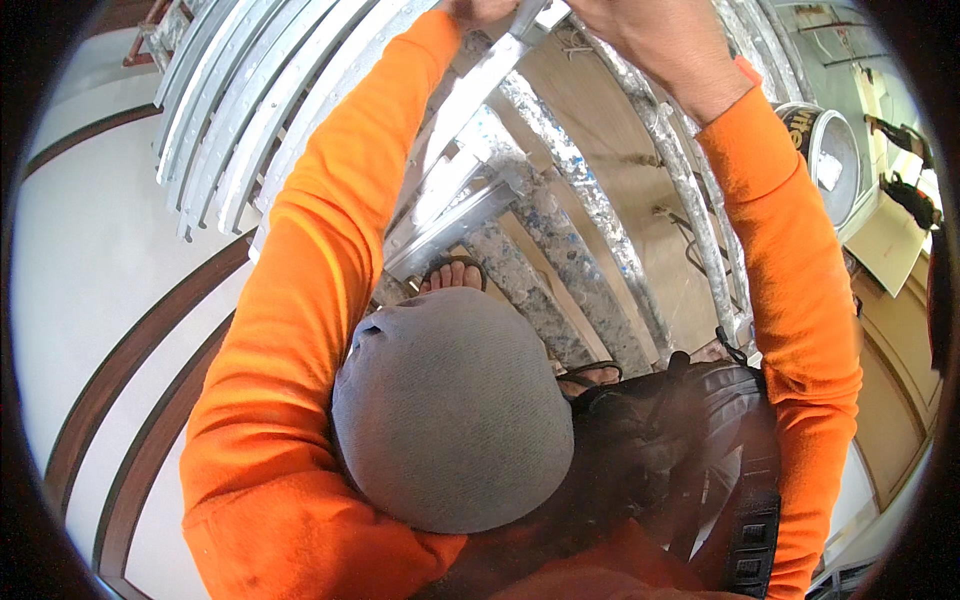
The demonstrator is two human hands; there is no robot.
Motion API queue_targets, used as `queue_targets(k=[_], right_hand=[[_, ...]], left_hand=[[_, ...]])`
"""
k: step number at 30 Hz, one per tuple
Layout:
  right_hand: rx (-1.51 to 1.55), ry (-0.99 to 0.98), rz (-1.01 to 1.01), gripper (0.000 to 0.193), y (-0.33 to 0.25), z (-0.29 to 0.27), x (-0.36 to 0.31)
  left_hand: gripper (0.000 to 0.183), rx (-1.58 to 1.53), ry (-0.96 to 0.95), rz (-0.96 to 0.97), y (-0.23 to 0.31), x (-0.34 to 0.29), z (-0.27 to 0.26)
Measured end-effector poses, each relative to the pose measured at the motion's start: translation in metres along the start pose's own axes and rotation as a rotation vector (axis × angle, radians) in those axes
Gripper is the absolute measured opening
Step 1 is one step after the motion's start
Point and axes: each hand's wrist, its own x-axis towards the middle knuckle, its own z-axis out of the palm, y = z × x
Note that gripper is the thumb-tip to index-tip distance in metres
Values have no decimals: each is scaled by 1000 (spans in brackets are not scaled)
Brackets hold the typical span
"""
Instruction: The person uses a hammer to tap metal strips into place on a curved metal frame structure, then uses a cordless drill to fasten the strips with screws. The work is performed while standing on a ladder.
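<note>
Both my arms, in orange sleeves, reach up to the top edge of the view. My left hand (482, 10) is mostly cut off there, its fingers out of sight. My right hand (645, 35) is beside it to the right, with its fingers also beyond the edge. Between the hands, a flat grey metal strip (505, 55) slants down to the left; whether either hand grips it cannot be made out. Below lie paint-spattered planks (560, 250), with a foot (455, 275) in a sandal on them.
Several long ribbed metal channels (240, 90) fan out at the upper left. A bucket (830, 165) with white stuff inside stands at the right by a spattered metal frame (690, 190). A rounded grey cloth shape (455, 410) and a black bag (660, 450) fill the lower middle.
</note>
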Motion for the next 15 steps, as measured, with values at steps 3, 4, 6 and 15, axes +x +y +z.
queue_targets(k=[3,4,6,15], right_hand=[[45,-65,180,18,7,-7,0],[39,-44,158,20,11,-8,-2],[14,-5,123,24,28,-11,-16],[-54,72,441,47,48,-18,-91]], left_hand=[[22,-237,-34,-76,-16,-1,4],[23,-380,-62,-284,-18,-4,-1],[18,-393,24,-320,-13,-7,13],[20,-297,112,-309,5,-38,8]])
